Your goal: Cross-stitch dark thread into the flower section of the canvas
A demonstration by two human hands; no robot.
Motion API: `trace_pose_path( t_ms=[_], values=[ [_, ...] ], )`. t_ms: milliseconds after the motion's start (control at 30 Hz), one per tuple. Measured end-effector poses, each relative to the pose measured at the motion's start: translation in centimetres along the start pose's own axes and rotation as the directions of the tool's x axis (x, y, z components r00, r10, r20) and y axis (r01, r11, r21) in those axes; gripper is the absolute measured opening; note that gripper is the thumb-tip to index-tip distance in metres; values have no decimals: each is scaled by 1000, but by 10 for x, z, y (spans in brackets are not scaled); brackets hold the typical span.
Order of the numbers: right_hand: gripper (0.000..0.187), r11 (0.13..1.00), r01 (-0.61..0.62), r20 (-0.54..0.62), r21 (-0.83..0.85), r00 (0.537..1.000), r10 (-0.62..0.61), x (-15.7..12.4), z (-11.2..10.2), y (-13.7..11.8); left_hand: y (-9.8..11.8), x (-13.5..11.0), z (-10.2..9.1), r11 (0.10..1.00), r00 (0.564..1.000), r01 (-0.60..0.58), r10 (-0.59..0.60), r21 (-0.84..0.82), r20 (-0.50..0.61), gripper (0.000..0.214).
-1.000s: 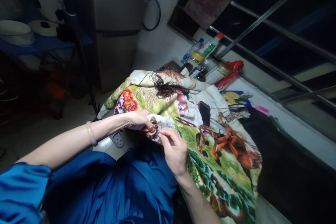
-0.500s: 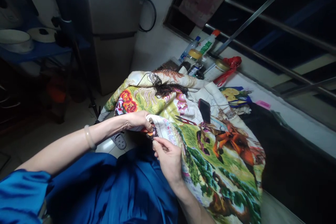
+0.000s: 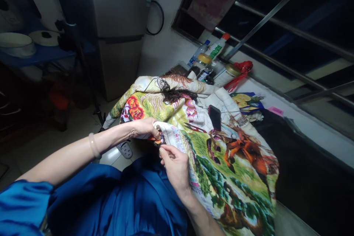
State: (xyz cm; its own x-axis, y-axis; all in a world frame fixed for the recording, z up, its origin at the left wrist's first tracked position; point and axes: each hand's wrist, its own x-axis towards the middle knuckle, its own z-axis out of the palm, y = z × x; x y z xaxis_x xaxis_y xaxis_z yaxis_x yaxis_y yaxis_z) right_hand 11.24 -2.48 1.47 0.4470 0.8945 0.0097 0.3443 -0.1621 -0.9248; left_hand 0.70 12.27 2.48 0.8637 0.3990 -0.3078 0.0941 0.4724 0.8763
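The left hand (image 3: 149,127) pinches a fold of the patterned cloth (image 3: 204,143), spread toward the near right; beside it the right hand (image 3: 177,164) has thumb and forefinger together, their grip too small to tell, seemingly mid-stitch, where the next move calls for a taut fold; on the cloth lie dark thread (image 3: 179,95) and a phone (image 3: 215,117); farther off, left to right: pot (image 3: 18,48), fridge (image 3: 118,11), bottles (image 3: 218,49)

The cloth (image 3: 249,182) at centre and lower right bears red-orange and pink flowers (image 3: 133,107) on yellow-green, orange-brown shapes and dark green foliage, with off-white between. The thread bundle (image 3: 179,95) near the centre is blackish brown. Glossy blue clothing (image 3: 149,199) fills the lower left; the bangle (image 3: 94,146) is creamy white, the phone (image 3: 215,118) black, the upper-right bag (image 3: 243,67) red.
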Motion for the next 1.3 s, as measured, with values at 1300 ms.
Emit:
trace_pose_path(
  t_ms=[1300],
  values=[
    [26,986,-81,14,145,997,80,5,6,0,-1,-1,1,1000,1000,-23,23,-15,-17,13]
  ],
)
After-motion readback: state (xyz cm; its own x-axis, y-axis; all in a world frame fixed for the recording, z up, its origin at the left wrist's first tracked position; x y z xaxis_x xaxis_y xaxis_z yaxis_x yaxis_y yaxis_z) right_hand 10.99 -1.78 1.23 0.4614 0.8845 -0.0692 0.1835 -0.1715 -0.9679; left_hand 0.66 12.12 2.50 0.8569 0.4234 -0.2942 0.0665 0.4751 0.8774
